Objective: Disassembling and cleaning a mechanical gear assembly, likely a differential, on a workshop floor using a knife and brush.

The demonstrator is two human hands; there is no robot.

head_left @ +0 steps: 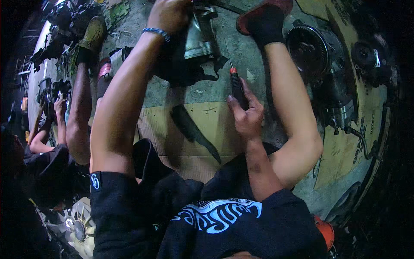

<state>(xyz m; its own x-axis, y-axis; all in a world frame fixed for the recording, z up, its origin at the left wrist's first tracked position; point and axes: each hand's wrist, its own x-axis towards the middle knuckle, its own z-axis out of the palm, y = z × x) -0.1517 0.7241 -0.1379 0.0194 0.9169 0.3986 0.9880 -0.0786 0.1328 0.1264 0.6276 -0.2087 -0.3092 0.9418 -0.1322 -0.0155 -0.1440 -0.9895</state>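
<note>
Right hand (246,115) gripping a black-handled screwdriver (236,84) over flattened cardboard (202,129), left hand (169,15) closing, apparently, on a grey metal engine part (199,36) lying on the concrete floor (252,64)

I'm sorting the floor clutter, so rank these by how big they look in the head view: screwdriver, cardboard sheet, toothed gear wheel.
1. Cardboard sheet, largest by far.
2. Gear wheel.
3. Screwdriver, thin, held in the right hand.
The fisheye bends things near the rim, so the gear versus screwdriver ranking is less sure.
</note>
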